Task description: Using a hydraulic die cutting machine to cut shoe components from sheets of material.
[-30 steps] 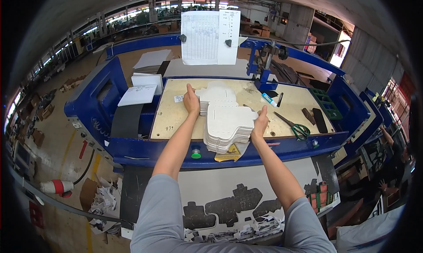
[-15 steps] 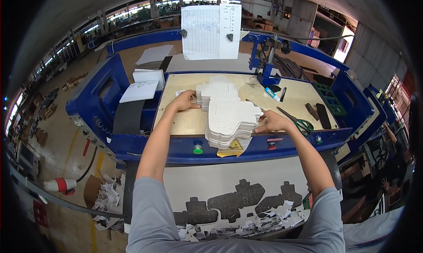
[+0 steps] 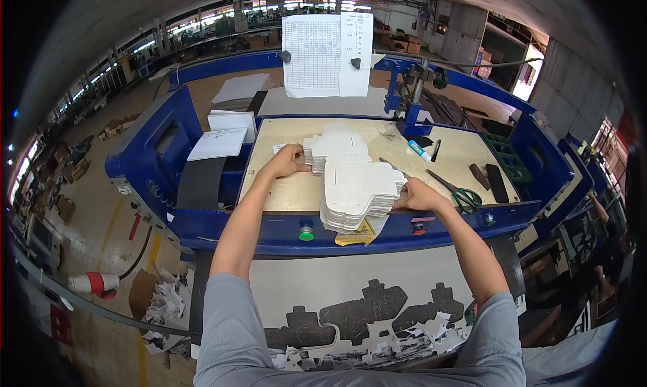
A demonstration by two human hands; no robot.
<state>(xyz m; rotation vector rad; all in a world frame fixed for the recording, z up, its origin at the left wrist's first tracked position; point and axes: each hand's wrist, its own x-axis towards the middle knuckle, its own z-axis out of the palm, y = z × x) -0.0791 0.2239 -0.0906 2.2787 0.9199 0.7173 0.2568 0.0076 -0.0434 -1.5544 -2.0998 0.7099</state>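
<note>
1. Front stack (image 3: 364,185) of white card cut-outs: at the middle of the near edge of a pale board (image 3: 290,199), reaching over that edge, above a blue rail (image 3: 269,228).
2. Rear stack (image 3: 335,141) of similar card: just behind and slightly left, farther in from the near edge; partly hidden by the front one.
3. Left hand (image 3: 288,163): half open, fingers curled, fingertips at the left side of the rear stack; whether gripping or only touching, cannot tell.
4. Right hand (image 3: 419,195): half open and bent, near the board's near edge, fingertips at the right side of the front stack and partly hidden; firmness of hold, cannot tell.
5. Toward the board's right edge: green-handled scissors (image 3: 465,197), then a brown piece (image 3: 479,176) and a flat black object (image 3: 497,183) side by side.
6. Nearer the far right corner: a blue-and-white tube (image 3: 419,151), with a black pen (image 3: 437,150) just beside.
7. Past the right edge, a green tray (image 3: 507,159); beyond the left edge, an open notebook (image 3: 218,144).
8. On the rail's front: a green button (image 3: 306,234) left of the front stack, a red button (image 3: 418,230) to the right.
</note>
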